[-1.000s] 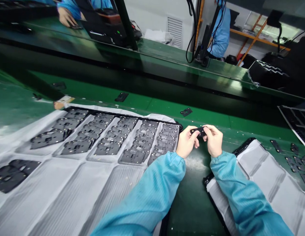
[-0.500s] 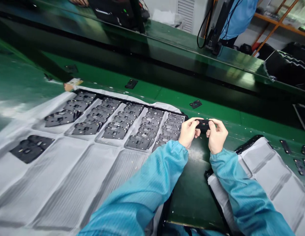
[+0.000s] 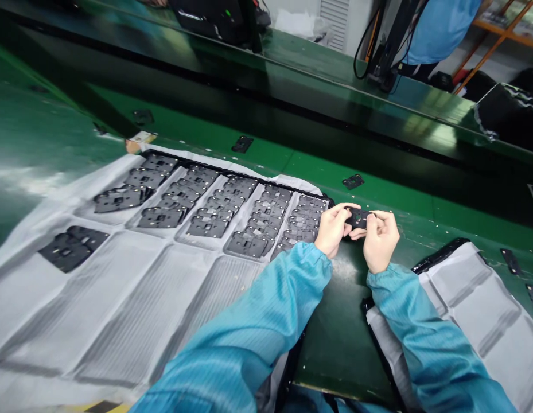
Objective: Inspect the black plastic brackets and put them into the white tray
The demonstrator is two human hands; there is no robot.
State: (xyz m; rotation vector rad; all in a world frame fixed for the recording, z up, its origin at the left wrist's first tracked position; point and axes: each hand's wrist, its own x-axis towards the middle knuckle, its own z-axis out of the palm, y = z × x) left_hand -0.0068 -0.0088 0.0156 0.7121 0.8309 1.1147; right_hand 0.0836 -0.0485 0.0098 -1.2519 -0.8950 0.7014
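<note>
Between the left hand (image 3: 332, 230) and the right hand (image 3: 380, 238): one small black plate (image 3: 360, 217), held up just beside the far right corner of the big tray.
Left hand: closed on the plate's left end, thumb and fingers pinching.
Right hand: gripping the other end, thumb on the face, fingers curled under the lower edge.
Plate's angle: turned since half a second ago; back then I saw a slimmer strip, now more of the broad face and its cutout.
Left of the left hand: the white-lined big tray (image 3: 131, 287), its far compartments filled with overlapping plates (image 3: 208, 222), one more small pile (image 3: 73, 246) in the nearer row, farthest from the hand. These lie just as they did a second ago.
Just beyond the hands: a loose plate (image 3: 353, 182) on the green surface (image 3: 343, 332), two others farther off to the left, all unmoved.
Right of the right hand: a second lined tray (image 3: 462, 269) near the blue sleeve (image 3: 438, 327), with loose plates (image 3: 510, 261) past it.
Far beyond the right hand: a co-worker's blue garment (image 3: 440, 28), cut off by the top edge; more of it showed a second ago.
Well left of the hands, bottom edge: a black-and-yellow strip (image 3: 103, 407), newly in sight.
</note>
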